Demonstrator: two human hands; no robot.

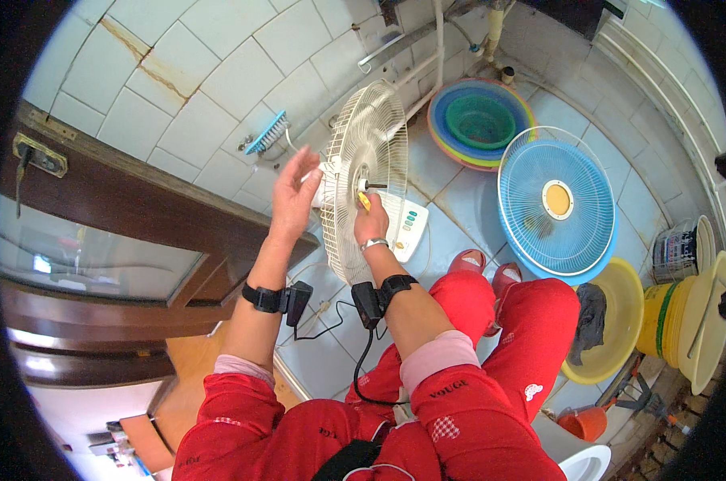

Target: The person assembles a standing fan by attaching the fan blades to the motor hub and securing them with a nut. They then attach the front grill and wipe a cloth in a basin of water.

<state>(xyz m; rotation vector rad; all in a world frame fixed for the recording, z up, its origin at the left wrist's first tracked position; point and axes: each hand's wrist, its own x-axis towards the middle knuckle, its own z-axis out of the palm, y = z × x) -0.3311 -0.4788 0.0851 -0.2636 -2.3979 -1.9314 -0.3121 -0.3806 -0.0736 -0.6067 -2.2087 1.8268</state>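
A white wire rear guard of an electric fan (391,120) stands on edge in front of me, with no blades on it. Its motor shaft sticks out from the middle, and the white base with green buttons (412,220) rests on the tiles. Inside the guard, my right hand (372,221) is closed on a small yellow object (365,200) beside the shaft; its exact kind is hard to make out. On the outer side, behind the motor, my left hand (294,196) is raised with fingers extended, holding nothing.
A round front fan guard (558,199) lies over a blue basin (614,236) at right. Stacked colourful basins (438,136) stand behind. Nearer are a yellow basin (632,321) holding dark cloth, buckets (666,321) and an orange scoop (581,425). A blue brush (267,134) hangs on the wall.
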